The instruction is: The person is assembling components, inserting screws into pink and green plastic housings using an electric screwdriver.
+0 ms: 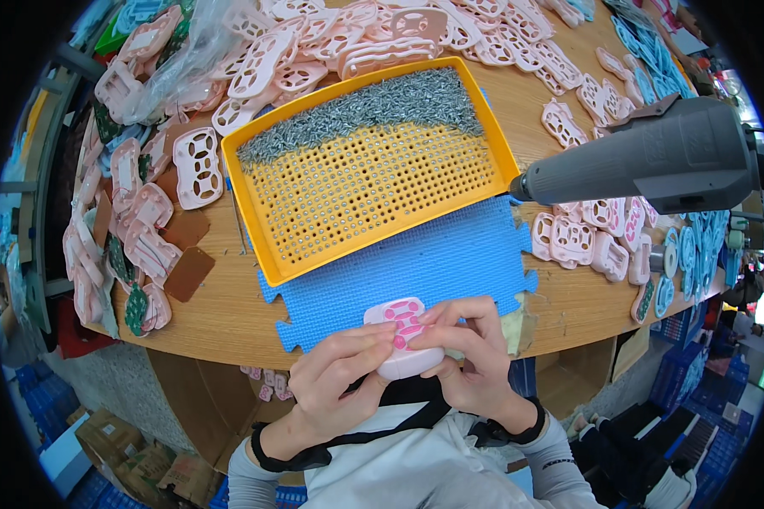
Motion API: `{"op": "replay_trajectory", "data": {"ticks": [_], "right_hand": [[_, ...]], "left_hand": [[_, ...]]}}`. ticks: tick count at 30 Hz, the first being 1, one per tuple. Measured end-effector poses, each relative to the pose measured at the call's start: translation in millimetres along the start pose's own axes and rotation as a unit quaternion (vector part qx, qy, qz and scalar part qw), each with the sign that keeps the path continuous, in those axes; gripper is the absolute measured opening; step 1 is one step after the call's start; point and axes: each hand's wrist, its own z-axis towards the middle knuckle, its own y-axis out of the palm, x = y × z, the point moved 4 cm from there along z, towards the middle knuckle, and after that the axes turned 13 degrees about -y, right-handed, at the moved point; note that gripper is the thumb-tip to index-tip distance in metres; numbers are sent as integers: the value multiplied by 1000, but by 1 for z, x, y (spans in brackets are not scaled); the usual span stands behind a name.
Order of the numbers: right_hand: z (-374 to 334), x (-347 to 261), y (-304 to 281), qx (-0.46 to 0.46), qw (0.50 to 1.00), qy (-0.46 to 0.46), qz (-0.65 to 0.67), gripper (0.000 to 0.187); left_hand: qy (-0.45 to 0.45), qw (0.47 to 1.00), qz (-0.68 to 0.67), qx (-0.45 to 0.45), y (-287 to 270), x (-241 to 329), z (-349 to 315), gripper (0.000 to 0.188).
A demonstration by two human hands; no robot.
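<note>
Between my two hands is a small rounded pale-pink plastic casing (412, 363) with bright pink oval pads on its face. My left hand (341, 373) grips its left side, thumb and fingertips pressed at the edge. From the right, my right hand (475, 356) pinches it, with fingertips on the pink pads. The casing is above the near edge of a blue foam mat (399, 263); its underside is hidden. Just beyond stands a yellow perforated tray (348, 246), its far part heaped with small screws (373, 102) and many of its holes filled.
A grey power screwdriver (654, 157) reaches in from the right, its tip beside the tray's corner. Pale pink plastic frames (199, 168) pile up at the left and back. More pink casings (569, 240) and light-blue parts (696, 246) lie at the right. Brown cards (189, 273) are left of the tray.
</note>
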Motion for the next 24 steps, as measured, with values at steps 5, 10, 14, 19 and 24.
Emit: {"op": "replay_trajectory", "data": {"ticks": [5,10,14,19,24], "right_hand": [[-1,1,-2,-25,1000,-3,-6,37],[11,15,-3,-40,998,17,-45,43],[9,16,0,-3,993,89,71,41],[13,4,-2,92,967,122,205,37],[25,-12,-8,-61,986,-76,-137,37]], "left_hand": [[-16,999,44,-23,-4,9,2,35],[-86,993,37,-72,-9,-2,3,37],[-178,958,-225,-6,-23,-18,3,43],[-214,957,-189,-59,-7,-18,3,41],[-104,991,76,-41,-16,-9,9,37]]}}
